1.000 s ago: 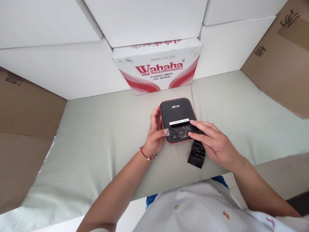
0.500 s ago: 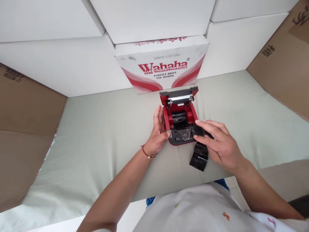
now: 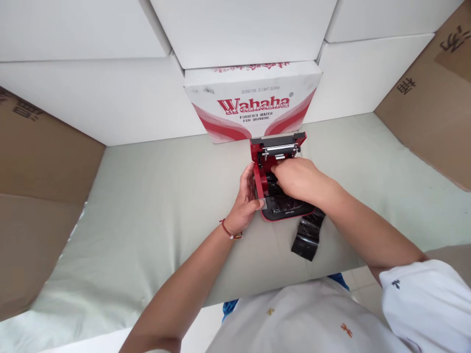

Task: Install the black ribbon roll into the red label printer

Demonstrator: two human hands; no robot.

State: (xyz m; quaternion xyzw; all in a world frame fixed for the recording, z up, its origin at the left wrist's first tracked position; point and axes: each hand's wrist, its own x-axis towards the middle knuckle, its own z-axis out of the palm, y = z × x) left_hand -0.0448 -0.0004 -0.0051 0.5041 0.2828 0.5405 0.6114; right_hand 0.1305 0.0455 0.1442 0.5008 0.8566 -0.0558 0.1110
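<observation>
A small red and black label printer (image 3: 260, 181) rests on the cloth with its lid (image 3: 277, 142) raised, showing a metal roller underneath. My left hand (image 3: 246, 198) grips its left side, thumb on the grey front corner and fingers along the outer wall. Inside the bay sits a roll of black glossy film (image 3: 272, 188), partly covered. My right hand (image 3: 300, 180) reaches in from the right over the roll, fingers curled down; the fingertips are mostly hidden. A loose strip of black film (image 3: 308, 236) hangs past the printer's front right corner onto the cloth.
A white and red Wahaha water carton (image 3: 253, 105) stands just behind the raised lid. White boxes (image 3: 128, 98) form a wall at the back. Brown cardboard boxes flank the pale green cloth (image 3: 154, 206) on the left and the right (image 3: 430, 103).
My right hand has left the printer's front right corner and moved up and inward, into the bay over the roll. My left hand keeps its hold on the printer's left side.
</observation>
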